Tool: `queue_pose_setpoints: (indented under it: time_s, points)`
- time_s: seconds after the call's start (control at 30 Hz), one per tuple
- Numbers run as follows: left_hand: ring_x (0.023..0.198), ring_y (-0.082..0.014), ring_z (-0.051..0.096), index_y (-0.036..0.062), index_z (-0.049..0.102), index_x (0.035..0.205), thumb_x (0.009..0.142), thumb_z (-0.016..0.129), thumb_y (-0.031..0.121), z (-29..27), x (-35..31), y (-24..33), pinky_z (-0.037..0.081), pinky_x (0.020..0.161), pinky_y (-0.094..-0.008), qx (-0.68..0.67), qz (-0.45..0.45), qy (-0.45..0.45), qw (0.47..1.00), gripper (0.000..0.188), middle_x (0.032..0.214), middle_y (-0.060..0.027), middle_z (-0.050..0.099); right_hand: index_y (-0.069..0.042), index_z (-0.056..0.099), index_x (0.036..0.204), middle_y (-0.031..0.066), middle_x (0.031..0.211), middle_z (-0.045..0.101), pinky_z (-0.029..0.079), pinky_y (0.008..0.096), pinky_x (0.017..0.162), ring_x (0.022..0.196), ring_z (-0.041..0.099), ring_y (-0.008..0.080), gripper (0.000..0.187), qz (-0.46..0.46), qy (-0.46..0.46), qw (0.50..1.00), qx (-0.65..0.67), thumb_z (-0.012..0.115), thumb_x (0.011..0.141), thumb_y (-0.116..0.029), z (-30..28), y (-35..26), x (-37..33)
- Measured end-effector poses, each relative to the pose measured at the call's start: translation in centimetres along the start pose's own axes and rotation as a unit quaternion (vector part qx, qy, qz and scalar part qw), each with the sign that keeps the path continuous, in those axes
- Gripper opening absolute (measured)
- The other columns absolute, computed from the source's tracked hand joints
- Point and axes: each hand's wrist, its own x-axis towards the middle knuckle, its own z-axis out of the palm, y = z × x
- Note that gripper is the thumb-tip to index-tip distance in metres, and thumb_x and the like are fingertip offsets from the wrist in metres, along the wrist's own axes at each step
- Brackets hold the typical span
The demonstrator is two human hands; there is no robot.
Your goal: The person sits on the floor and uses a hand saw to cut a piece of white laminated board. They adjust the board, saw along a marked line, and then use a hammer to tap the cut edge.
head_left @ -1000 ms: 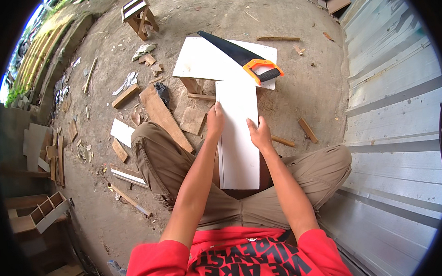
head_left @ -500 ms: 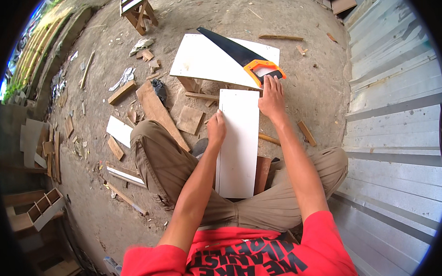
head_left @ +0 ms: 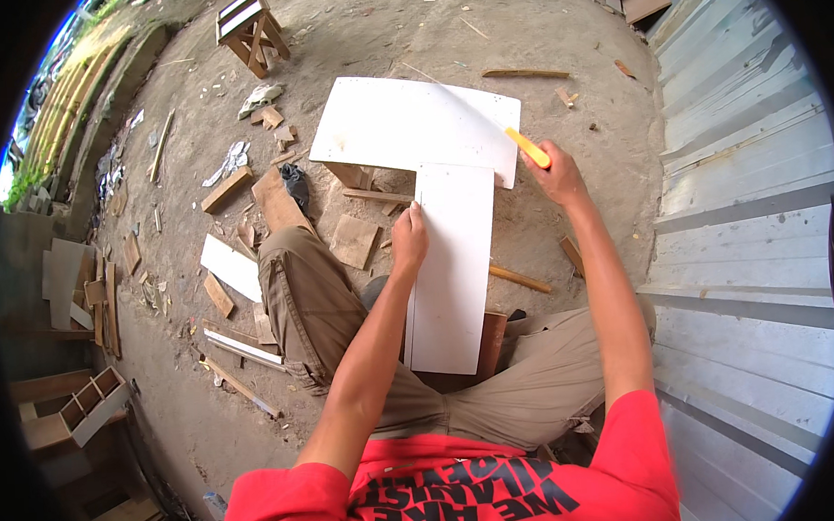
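My right hand (head_left: 561, 175) is closed round the orange handle of a handsaw (head_left: 529, 148). The saw is turned edge-on, so its blade shows only as a thin line over a white-topped low bench (head_left: 385, 124). A long white board (head_left: 452, 268) slopes from my lap up to the near edge of that bench. With its fingers closed on the board's left edge, near the upper end, my left hand (head_left: 410, 238) grips it. A thin dark line runs along the board's left side.
Wood offcuts such as a square piece (head_left: 354, 241) and a white strip (head_left: 232, 267) litter the ground to the left. A small wooden stool (head_left: 251, 32) stands far left. Corrugated metal sheeting (head_left: 738, 240) walls the right side. A wooden handle (head_left: 520, 278) lies beside the board.
My right hand has taken hold of the saw and lifted it off the bench, turning it edge-on and moving it to the right. My left hand stays on the board.
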Motion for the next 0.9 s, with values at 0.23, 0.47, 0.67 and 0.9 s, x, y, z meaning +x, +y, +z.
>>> queue_pose_setpoints:
  time_s: [0.23, 0.47, 0.67, 0.9]
  points:
    - [0.082, -0.0436, 0.06, -0.006, 0.06, 0.092, 0.105, 0.033, 0.041, 2.5, 2.2, 2.5, 0.045, 0.076, -0.0485, 0.044, 0.044, -0.035, 0.997, 0.056, 0.084, -0.0267, 0.064, -0.004, 0.06, 0.092, -0.0037, 0.065, 0.053, 0.041, 0.0223, 0.055, 0.058, 0.05, 0.0047, 0.03, 0.095, 0.209, 0.894, 0.386, 0.062, 0.1, -0.032, -2.0, -2.8, -7.1]
    - [0.082, -0.0394, 0.061, -0.0054, 0.06, 0.087, 0.103, 0.035, 0.051, 1.7, 0.9, 1.1, 0.045, 0.073, -0.049, 0.075, -0.036, -0.05, 0.995, 0.064, 0.084, -0.026, 0.064, -0.007, 0.053, 0.087, -0.0047, 0.066, 0.046, 0.037, 0.022, 0.051, 0.054, 0.043, 0.0038, 0.028, 0.13, 0.263, 0.814, 0.501, 0.055, 0.103, -0.029, 0.2, -11.0, -12.8]
    - [0.072, -0.0427, 0.059, -0.0067, 0.059, 0.076, 0.104, 0.037, 0.049, 1.7, -0.7, 1.5, 0.045, 0.069, -0.0521, 0.131, 0.047, -0.008, 0.99, 0.066, 0.075, -0.0276, 0.062, -0.005, 0.056, 0.093, -0.0037, 0.064, 0.049, 0.037, 0.0216, 0.048, 0.053, 0.045, 0.004, 0.027, 0.14, 0.265, 0.789, 0.536, 0.059, 0.101, -0.031, 1.7, -13.2, -16.6]
    - [0.079, -0.0487, 0.065, -0.006, 0.066, 0.077, 0.104, 0.034, 0.052, 0.9, 4.9, 8.3, 0.049, 0.074, -0.0538, 0.264, 0.181, -0.099, 0.942, 0.071, 0.077, -0.0308, 0.065, -0.006, 0.053, 0.086, -0.0036, 0.066, 0.043, 0.036, 0.0227, 0.051, 0.055, 0.04, 0.0047, 0.022, 0.14, 0.364, 0.777, 0.494, 0.055, 0.103, -0.021, -1.0, -10.9, -18.3]
